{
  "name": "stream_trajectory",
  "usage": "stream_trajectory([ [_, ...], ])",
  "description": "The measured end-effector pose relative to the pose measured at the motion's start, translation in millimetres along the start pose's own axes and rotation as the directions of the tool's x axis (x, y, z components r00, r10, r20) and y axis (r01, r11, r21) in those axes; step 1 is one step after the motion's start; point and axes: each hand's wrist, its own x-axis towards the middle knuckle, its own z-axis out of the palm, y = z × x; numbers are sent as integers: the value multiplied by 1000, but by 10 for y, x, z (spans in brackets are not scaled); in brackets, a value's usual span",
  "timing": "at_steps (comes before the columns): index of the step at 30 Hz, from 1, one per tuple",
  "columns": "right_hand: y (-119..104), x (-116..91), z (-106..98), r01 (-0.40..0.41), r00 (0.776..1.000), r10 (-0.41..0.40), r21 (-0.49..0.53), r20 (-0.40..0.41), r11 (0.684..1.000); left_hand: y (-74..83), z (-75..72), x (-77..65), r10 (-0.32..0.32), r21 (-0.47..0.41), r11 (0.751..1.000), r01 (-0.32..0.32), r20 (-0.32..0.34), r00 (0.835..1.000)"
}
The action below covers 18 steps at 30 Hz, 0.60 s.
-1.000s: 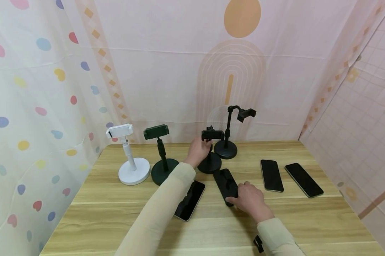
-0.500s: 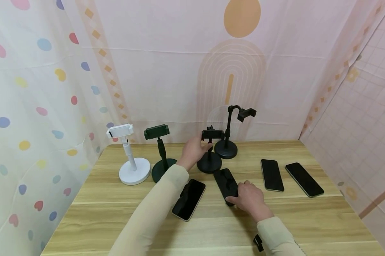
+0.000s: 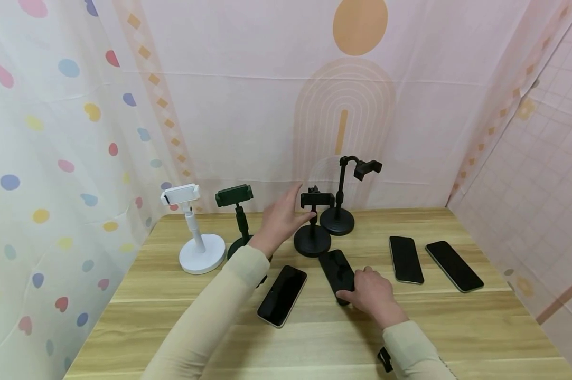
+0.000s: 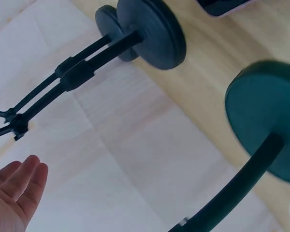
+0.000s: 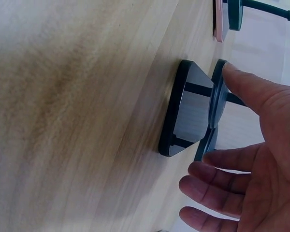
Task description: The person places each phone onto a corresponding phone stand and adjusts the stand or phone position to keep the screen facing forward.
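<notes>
**While the left hand hangs beside the shorter black stand, the right one is at a dark phone**

Landmark: the shorter black stand (image 3: 312, 241), upright on the wooden surface (image 3: 138, 316).

Left hand (image 3: 277, 221): just left of the landmark, thumb and fingers spread apart, nothing held. Thumb tip overlaps the pole in the head view; can't tell if it touches.

Right hand (image 3: 373, 295): nearside and right of the landmark, over the near end of the dark phone (image 3: 334, 268). Fingers and thumb apart in the right wrist view, not clamped. Contact with the phone: can't tell.

The dark phone lies flat just nearside of the landmark, far end right by its base. Second phone (image 3: 282, 296) nearside-left of it. Two more phones, (image 3: 406, 259) and (image 3: 454, 266), off to its right. Taller black stand (image 3: 337, 221) close behind-right; green stand (image 3: 233, 196) left; white stand (image 3: 202, 254) further left.

Doing it well, my judgement: steady the landmark low on its pole or base, since pushing at the head could tip it. Take the phone by both long edges, thumb opposite fingers. Slide it clear of the base before raising it.
</notes>
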Motion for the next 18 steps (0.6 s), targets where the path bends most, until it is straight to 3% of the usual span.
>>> stream_trajectory([
  [4,1,4,-4,0,1000,0,4,3,1000,53,-85,10,106,114,988,-103,-13,994],
  [7,0,5,-3,2,1000,-2,0,6,1000,123,-142,40,163,197,966,-165,25,986],
  [13,-6,6,3,-3,1000,3,-2,11,1000,292,-198,158,200,318,917,-239,151,968],
  [18,-13,10,4,-8,1000,8,0,22,1000,337,-175,221,237,405,866,-293,185,954],
])
